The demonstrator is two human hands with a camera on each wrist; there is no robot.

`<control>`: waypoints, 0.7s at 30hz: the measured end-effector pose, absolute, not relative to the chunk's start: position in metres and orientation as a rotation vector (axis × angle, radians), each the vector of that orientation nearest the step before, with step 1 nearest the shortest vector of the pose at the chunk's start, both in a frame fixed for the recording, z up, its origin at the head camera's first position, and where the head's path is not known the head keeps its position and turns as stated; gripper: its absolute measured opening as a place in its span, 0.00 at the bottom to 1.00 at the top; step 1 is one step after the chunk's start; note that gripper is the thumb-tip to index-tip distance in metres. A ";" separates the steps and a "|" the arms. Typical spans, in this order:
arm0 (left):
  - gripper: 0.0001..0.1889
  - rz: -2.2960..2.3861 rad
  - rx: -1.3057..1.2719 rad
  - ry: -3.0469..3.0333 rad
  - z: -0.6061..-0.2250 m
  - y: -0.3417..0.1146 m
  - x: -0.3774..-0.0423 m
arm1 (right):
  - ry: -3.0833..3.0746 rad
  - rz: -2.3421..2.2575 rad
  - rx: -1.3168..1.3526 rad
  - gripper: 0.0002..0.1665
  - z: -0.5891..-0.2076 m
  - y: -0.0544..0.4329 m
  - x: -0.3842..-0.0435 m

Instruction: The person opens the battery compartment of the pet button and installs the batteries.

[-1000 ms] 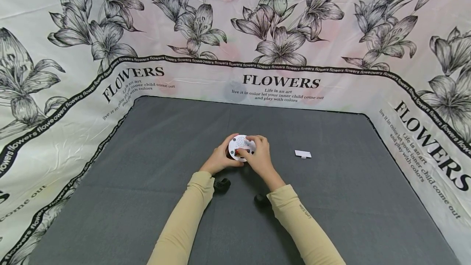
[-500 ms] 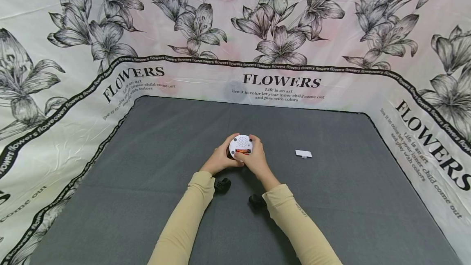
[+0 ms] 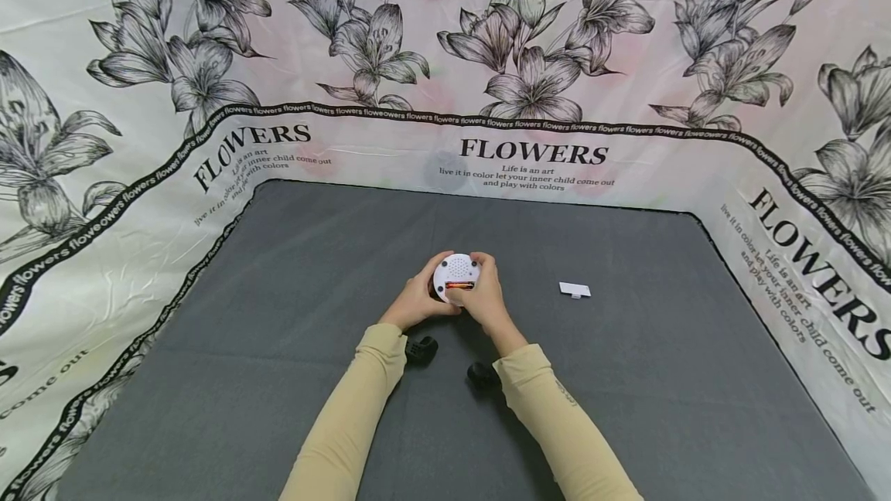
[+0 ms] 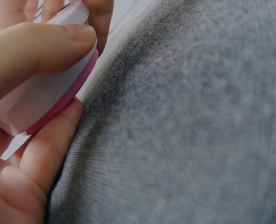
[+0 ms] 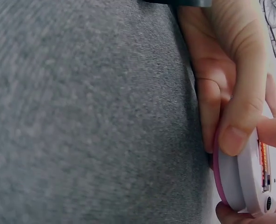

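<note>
A round white battery-powered device [image 3: 455,267] with small holes and dark feet on its face is held between both hands, low over the cloth. My left hand [image 3: 416,301] grips its left side; in the left wrist view the thumb [image 4: 58,42] lies along the white casing, above a pink rim [image 4: 65,101]. From the right, my right hand [image 3: 489,301] grips the other side, its thumb at the lower part of the face. Orange and black batteries [image 3: 459,285] show in an uncovered slot, also in the right wrist view beside the casing [image 5: 230,179].
A small white battery cover [image 3: 574,290] with a tab lies on the grey cloth [image 3: 661,377] to the right. Black wrist cameras [image 3: 421,351] sit below the sleeves. Flower-printed curtains [image 3: 529,83] stand around the back and sides.
My right hand has drawn back from across the device's face to its right edge, uncovering the batteries. The right forearm has shifted slightly left; the left hand stays in place.
</note>
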State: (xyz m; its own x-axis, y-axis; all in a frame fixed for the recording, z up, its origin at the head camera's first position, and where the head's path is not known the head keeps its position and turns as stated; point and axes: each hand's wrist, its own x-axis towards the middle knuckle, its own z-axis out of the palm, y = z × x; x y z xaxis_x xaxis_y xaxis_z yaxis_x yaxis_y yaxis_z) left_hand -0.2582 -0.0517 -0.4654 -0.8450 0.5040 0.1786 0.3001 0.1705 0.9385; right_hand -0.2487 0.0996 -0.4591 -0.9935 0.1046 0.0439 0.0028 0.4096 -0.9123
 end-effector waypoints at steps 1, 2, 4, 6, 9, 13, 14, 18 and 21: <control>0.48 1.752 0.790 2.267 -0.466 -0.052 -0.258 | -2.553 1.647 -0.085 0.45 -0.459 0.100 -0.249; 0.48 1.755 0.790 2.265 -0.466 -0.052 -0.258 | -2.551 1.645 -0.074 0.45 -0.459 0.101 -0.249; 0.48 1.756 0.792 2.266 -0.467 -0.052 -0.258 | -2.559 1.644 -0.048 0.44 -0.460 0.104 -0.250; 0.48 1.761 0.792 2.253 -0.467 -0.052 -0.258 | -2.571 1.669 -0.016 0.44 -0.462 0.108 -0.250; 0.49 1.764 0.791 2.234 -0.468 -0.051 -0.257 | -2.594 1.733 0.058 0.44 -0.464 0.119 -0.248; 0.49 1.775 0.777 2.226 -0.467 -0.051 -0.257 | -2.586 1.812 0.220 0.45 -0.465 0.136 -0.247; 0.50 1.774 0.771 2.226 -0.466 -0.051 -0.257 | -2.583 1.818 0.266 0.46 -0.465 0.141 -0.247; 0.50 1.785 0.776 2.210 -0.467 -0.050 -0.259 | -2.572 1.762 0.408 0.45 -0.463 0.165 -0.249; 0.50 1.817 0.788 2.184 -0.472 -0.049 -0.263 | -2.551 1.701 0.457 0.42 -0.460 0.187 -0.249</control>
